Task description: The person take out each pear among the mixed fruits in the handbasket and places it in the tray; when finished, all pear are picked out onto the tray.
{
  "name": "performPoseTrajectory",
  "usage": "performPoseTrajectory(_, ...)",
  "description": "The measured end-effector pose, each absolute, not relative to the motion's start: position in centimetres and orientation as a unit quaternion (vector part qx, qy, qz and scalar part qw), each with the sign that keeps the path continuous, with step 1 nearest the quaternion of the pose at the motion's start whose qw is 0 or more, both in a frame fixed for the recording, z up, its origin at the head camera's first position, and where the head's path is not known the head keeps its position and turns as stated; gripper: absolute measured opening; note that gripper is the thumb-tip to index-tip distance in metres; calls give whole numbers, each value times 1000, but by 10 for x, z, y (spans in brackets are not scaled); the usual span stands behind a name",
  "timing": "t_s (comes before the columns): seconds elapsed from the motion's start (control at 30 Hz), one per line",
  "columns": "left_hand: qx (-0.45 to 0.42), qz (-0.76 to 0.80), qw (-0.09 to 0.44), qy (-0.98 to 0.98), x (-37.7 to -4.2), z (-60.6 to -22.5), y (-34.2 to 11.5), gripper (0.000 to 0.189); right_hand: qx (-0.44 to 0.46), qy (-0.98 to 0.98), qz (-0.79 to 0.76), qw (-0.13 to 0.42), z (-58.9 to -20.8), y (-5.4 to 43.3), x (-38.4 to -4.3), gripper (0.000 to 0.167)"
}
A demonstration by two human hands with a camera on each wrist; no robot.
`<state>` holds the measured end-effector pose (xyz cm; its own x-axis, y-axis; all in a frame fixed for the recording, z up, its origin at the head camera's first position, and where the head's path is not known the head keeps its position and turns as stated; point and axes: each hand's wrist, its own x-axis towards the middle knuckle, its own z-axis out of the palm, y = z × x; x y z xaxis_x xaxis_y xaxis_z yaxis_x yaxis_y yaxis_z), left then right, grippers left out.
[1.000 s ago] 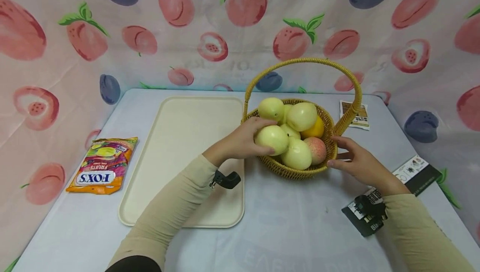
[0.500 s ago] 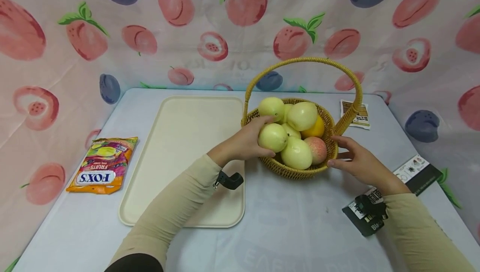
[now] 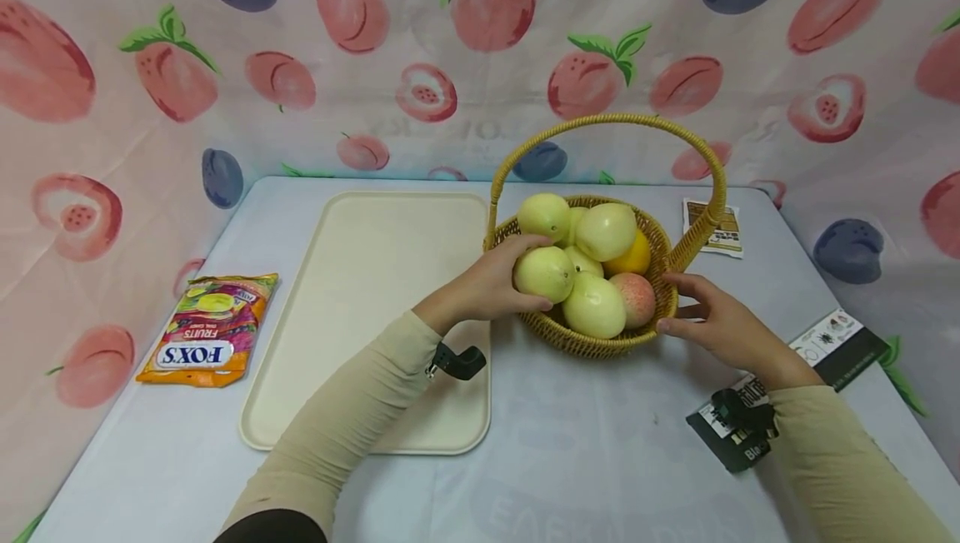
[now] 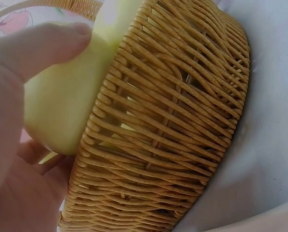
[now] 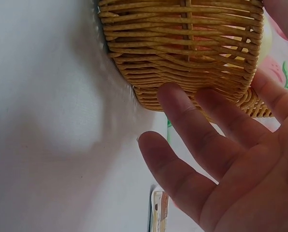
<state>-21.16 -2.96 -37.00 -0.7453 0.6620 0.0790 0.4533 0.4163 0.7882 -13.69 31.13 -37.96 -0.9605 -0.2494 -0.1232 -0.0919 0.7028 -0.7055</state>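
Backdrop cloth (image 3: 510, 85), printed with peaches and plums, hung behind a white-covered bench (image 3: 570, 443). On the bench a wicker basket (image 3: 592, 348) stood right of centre, its handle (image 3: 615, 120) arched upright; a pale tray (image 3: 367, 293) lay just to its left, a bag (image 3: 201, 331) of Fox's sweets beyond that. Basket and tray sat side by side, presumably so that both were within easy reach.

Left hand (image 3: 491, 281): grip closed round one fruit (image 3: 544, 273), thumb on the near side, fingers on the far side, spread only as wide as the fruit. Inferred: coming from the side probably spared the rest of the heap.

Right hand (image 3: 723, 326): grip loose, fingers mostly extended, thumb and forefinger at the basket's right end, apparently to steady it. How firmly they pressed, I could not tell.

Held fruit was at the basket's left rim, bulging above the weave; whether the basket bore its weight was unclear. Appearance: pale yellow-green, rounded, smooth, faintly glossy, with a small dimple facing right. Other pale ones (image 3: 594, 307), plus a peach (image 3: 633, 300), were packed beside it.
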Motion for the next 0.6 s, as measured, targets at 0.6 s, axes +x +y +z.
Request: performPoseTrajectory(0.6,326,464,115,815,-212,-376,-34,76,-103,914,-379,105,-382,314,-138,75)
